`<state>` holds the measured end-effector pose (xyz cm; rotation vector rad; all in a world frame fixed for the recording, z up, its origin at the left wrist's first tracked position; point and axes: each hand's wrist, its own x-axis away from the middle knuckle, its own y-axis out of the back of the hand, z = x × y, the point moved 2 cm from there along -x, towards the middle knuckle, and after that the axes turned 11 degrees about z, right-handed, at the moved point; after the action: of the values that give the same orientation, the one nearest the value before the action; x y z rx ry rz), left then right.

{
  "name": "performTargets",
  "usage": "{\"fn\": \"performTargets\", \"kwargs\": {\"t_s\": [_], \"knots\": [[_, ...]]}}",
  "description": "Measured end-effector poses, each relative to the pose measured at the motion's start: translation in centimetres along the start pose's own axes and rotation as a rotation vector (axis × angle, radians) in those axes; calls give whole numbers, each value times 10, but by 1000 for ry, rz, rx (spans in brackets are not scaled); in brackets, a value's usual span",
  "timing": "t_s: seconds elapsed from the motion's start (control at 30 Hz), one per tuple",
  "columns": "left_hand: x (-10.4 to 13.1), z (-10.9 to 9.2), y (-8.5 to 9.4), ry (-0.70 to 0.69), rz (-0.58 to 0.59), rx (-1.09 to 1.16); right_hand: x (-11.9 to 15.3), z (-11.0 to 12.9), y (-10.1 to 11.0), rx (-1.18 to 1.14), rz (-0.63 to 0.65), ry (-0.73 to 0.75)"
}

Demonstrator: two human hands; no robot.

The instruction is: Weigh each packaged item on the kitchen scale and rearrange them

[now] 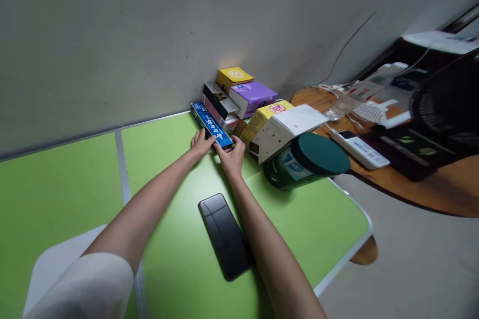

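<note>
A long blue toothpaste box (212, 126) with white lettering lies against the stacked boxes near the wall. My left hand (202, 144) grips its near long side, fingers bent against the edge. At the box's near right end, my right hand (232, 158) has thumb and fingers closed around the corner. Directly behind it are a black and pink box (220, 102), a purple box (254, 97) and a yellow box (235, 76). A black smartphone (225, 237) lies face up beside my right forearm.
Right of my hands stand another yellow box (264, 118), a white box (286, 132) and a green-lidded tub (305, 162) on the green table (168, 264). A round wooden table (422, 189) holds a white power strip (362, 149) and a clear bottle (340, 107).
</note>
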<state>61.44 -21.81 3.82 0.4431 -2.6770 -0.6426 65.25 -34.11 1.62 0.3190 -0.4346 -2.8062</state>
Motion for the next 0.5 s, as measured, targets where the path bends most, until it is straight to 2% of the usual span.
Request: {"fn": "performTargets", "kwargs": {"t_s": [0.1, 0.2, 0.3, 0.37, 0.43, 0.5], "knots": [[24, -2, 13, 37, 62, 38, 9, 6, 3, -87, 32, -79], [71, 0, 34, -5, 161, 42, 26, 15, 12, -123, 71, -97], [143, 9, 63, -67, 232, -9, 57, 32, 23, -164, 191, -92], [198, 20, 84, -123, 224, -77, 90, 51, 28, -195, 306, -69], [253, 36, 102, -239, 160, -250, 131, 71, 26, -231, 437, -48], [304, 60, 118, -268, 7, -314, 179, 89, 18, -285, 614, -41]]}}
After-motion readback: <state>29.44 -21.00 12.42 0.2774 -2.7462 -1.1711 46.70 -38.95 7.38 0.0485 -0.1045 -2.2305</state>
